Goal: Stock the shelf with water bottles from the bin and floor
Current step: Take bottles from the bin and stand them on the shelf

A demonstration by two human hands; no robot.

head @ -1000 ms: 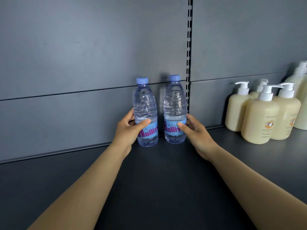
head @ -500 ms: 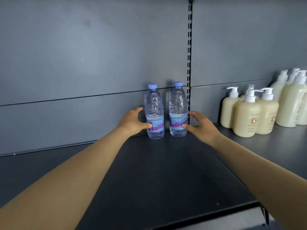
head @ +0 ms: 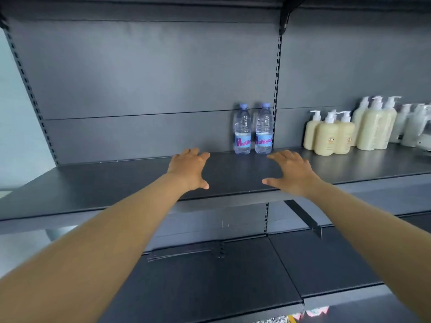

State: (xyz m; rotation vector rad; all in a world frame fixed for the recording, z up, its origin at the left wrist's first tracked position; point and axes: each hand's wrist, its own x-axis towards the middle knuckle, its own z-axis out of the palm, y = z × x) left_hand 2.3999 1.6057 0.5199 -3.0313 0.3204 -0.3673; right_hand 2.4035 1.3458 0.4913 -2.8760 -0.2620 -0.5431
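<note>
left hand (head: 190, 169): ours, fingers spread and straight, palm down, holding nothing. It hovers over the shelf (head: 116, 183), left of the bottles and apart from them.
right hand (head: 292, 173): also ours, same pose, fingers splayed wide, nothing in it. It sits in front of and slightly right of the bottles, no contact.
left water bottle (head: 242, 129): we see it upright at the back of the shelf against the rear panel, blue cap, blue label with pink lettering.
right water bottle (head: 264, 128): upright just beside the first; we can't tell if they touch. It stands right next to the slotted upright (head: 277, 89).
shelf: dark metal. Both our hands are over its front half.
pump bottles (head: 331, 134): cream-coloured group on the same shelf, well right of the water, taller ones behind. We see paler ones at the far right edge, blurred.
lower shelf (head: 210, 276): dark, visible below between our forearms.
bin and floor: we have neither in view.
</note>
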